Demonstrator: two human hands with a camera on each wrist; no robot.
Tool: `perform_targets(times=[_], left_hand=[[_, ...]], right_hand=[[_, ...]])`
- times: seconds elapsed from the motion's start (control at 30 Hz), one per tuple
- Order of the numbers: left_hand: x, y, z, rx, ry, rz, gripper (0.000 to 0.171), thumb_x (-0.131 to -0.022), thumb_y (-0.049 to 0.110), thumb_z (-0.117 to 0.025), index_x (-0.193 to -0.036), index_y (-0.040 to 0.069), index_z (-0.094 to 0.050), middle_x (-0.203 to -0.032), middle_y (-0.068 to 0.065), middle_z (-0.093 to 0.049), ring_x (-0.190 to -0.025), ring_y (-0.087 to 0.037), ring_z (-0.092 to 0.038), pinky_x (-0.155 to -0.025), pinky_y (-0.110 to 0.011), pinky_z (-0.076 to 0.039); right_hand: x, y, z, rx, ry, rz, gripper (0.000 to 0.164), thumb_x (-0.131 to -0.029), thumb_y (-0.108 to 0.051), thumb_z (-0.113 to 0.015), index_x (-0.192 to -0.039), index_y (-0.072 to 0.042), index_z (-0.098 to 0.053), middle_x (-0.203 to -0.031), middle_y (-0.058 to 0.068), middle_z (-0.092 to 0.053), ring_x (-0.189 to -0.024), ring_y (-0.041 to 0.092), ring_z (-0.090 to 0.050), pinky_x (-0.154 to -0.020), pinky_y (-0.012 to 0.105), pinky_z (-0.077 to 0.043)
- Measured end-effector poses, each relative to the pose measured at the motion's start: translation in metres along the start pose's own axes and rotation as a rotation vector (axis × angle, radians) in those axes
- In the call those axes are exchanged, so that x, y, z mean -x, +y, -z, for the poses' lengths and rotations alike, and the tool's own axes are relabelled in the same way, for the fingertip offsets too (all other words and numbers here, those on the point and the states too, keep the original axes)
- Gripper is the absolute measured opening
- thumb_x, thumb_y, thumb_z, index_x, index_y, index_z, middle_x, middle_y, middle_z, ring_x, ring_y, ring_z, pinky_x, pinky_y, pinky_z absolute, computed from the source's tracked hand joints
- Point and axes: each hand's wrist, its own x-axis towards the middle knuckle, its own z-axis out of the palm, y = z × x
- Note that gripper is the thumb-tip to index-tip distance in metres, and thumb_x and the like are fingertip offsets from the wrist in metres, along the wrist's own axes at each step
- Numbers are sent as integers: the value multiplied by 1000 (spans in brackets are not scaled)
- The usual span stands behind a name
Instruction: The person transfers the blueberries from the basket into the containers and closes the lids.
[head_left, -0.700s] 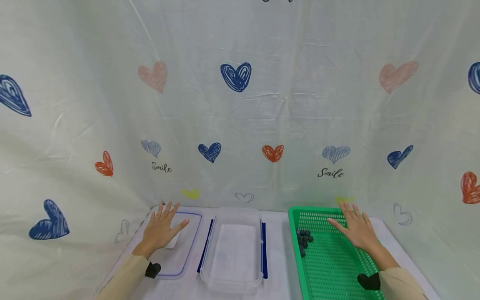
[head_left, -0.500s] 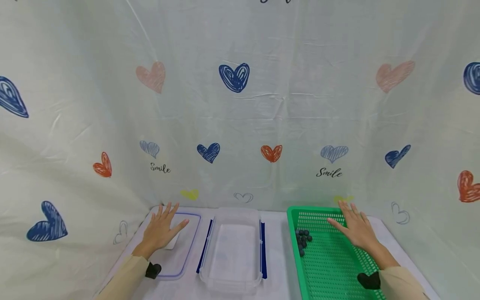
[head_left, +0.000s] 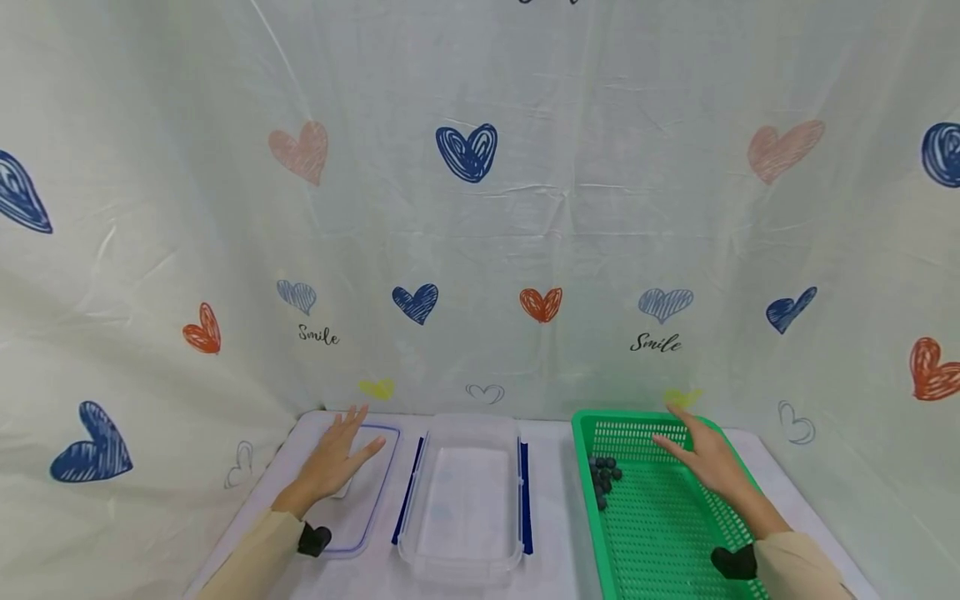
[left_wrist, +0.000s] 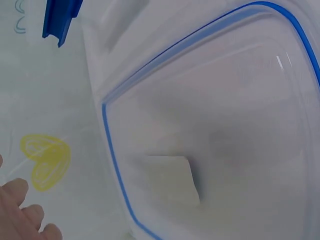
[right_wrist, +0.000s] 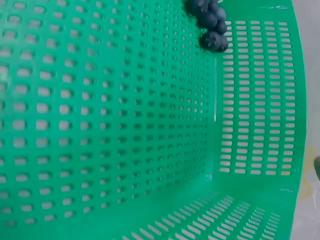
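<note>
My left hand (head_left: 330, 462) hovers over a clear lid (head_left: 358, 523) with a blue seal, its fingers extended and thumb spread, holding nothing. A small white piece (left_wrist: 172, 180) lies on that lid in the left wrist view. On the other side, my right hand (head_left: 708, 460) is held above the green basket (head_left: 652, 533), fingers straight and thumb apart, with nothing in it. Several blueberries (head_left: 602, 479) cluster along the basket's left wall; the right wrist view shows these dark berries (right_wrist: 210, 20) in a corner.
Between the hands stands a clear plastic container (head_left: 465, 508) with blue side latches (head_left: 527, 500) folded outward. All of it sits on a white-covered table (head_left: 555, 533). Behind hangs a pale curtain (head_left: 480, 233) printed with hearts.
Both hands have turned so that their fingers look closer together from the head view. The left hand has shifted slightly right. The containers and berries stay where they were.
</note>
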Motion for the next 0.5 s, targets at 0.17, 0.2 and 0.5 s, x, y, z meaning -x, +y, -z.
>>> perform_targets(times=[0.17, 0.2, 0.5], left_hand=[[0, 3, -3, 124, -68, 8, 84, -102, 55, -45, -160, 5, -9, -164, -23, -1, -148, -47, 2, -112, -74, -4], [0, 4, -4, 149, -75, 6, 84, -102, 54, -46, -160, 5, -8, -164, -22, -1, -148, -46, 1, -113, -72, -4], [-2, 10, -9, 235, -100, 33, 81, -104, 52, -42, -161, 9, -5, -165, -19, -8, -147, -45, -13, -117, -65, -11]], right_hand=[[2, -3, -9, -119, 34, -12, 67, -94, -27, -72, -142, 11, -45, -134, 37, -51, -108, 51, -61, -83, 54, -58], [2, -3, -11, -142, 31, -24, 65, -94, -25, -72, -141, 11, -46, -133, 37, -52, -109, 51, -60, -82, 51, -59], [3, -6, -19, -198, 26, -105, 58, -93, -26, -74, -136, 8, -55, -129, 31, -59, -110, 48, -61, -80, 52, -59]])
